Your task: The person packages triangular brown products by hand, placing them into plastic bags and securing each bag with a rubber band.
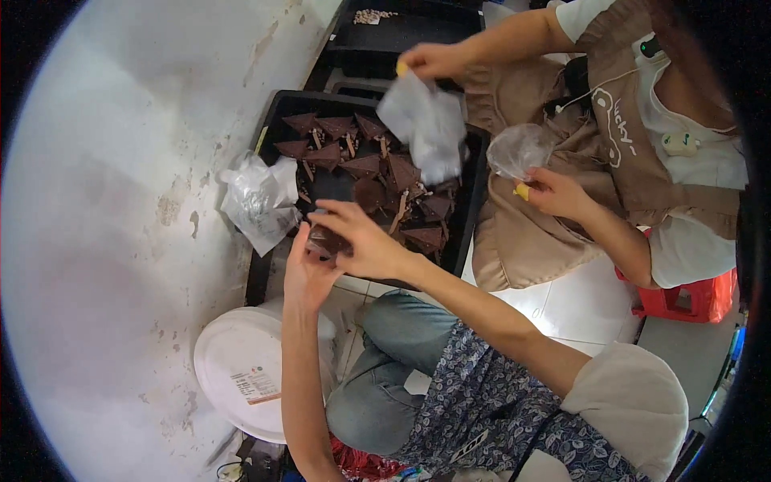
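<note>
Both my hands are closed around a small dark brown rounded piece (325, 241) with a shiny surface, at the near left edge of a black tray (277, 120). My left hand (309, 273) grips it from below and the left. Coming over from the right, my right hand (369, 241) has its fingers across the top and partly hides it. Inside the tray lie several dark brown pointed, pyramid-like pieces (365, 166) with thin tan sticks (399, 210) among them. A crumpled pile of clear plastic bags (261, 201) rests on the tray's left edge, beside my left hand.
Across the tray, a co-worker in a brown apron (514, 241) holds clear plastic bags (430, 120) over it. Another black tray (401, 40) with small pale bits stands behind. A white lidded bucket (233, 353) is at near left, against the white wall (120, 241). A red stool (703, 297) stands right.
</note>
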Available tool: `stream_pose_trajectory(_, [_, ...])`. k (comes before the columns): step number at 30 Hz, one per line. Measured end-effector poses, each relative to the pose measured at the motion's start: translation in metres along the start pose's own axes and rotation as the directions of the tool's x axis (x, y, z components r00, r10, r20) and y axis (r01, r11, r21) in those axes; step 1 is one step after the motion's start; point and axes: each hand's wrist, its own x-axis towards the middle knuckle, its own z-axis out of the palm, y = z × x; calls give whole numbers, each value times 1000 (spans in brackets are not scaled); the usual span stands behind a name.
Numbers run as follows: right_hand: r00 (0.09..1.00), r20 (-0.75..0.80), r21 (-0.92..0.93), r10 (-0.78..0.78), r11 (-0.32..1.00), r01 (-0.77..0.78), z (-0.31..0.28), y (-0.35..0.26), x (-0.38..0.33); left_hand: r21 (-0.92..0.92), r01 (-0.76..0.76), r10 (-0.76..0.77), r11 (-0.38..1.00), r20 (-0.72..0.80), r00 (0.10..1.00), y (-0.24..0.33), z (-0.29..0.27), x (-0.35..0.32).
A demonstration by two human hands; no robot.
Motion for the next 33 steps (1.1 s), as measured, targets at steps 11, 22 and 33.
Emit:
stream_pose_trajectory(11, [798,-147,213,584,807,-551,-3,17,-13,-58,71,-55,996,246,968,11,-2,-22])
stream_pose_trajectory(22, [912,-269,-119,310,929,-351,-8,12,-6,846,-417,770,332,12,637,-10,13,6])
stream_pose_trajectory(33, [861,-287,64,420,905,-420,-17,14,15,430,-251,358,867,-188,914,8,11,43])
